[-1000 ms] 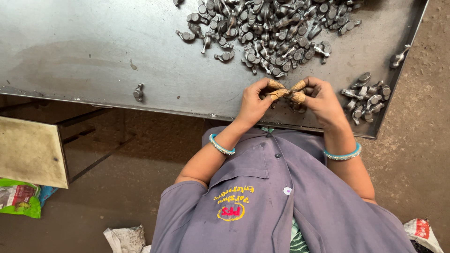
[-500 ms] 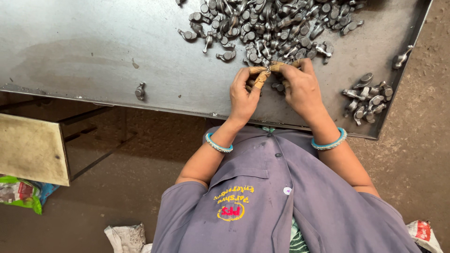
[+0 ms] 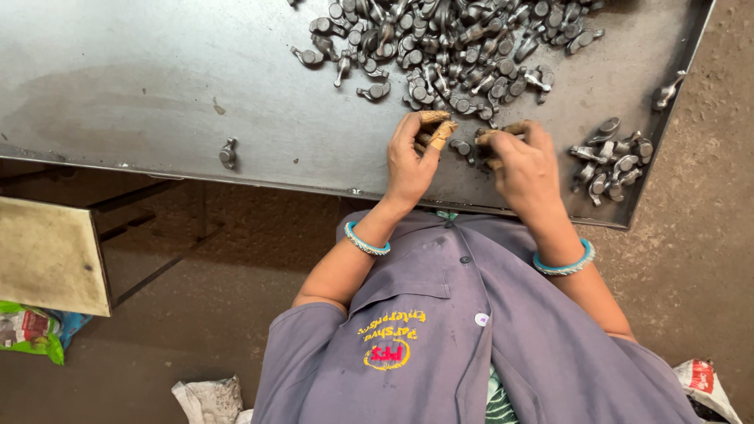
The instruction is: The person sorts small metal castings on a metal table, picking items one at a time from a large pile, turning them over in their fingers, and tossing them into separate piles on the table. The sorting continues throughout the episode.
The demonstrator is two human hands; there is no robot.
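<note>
My left hand (image 3: 412, 157) lies on the tray (image 3: 157, 86), fingers curled narrow just beside a small metal part (image 3: 462, 147). My right hand (image 3: 525, 161), wrist bent, pinches narrow near it, below the pile (image 3: 440, 47); whether it holds anything, I cannot tell.

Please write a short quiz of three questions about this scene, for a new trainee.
1. True or false: the big pile of metal parts lies on a wooden table.
2. Which lies nearer the right hand? A) the lone part B) the small heap
3. What does each wrist wear?

Key
1. False: the table is metal sheet.
2. B.
3. A light blue bangle, next to the left hand too.
</note>
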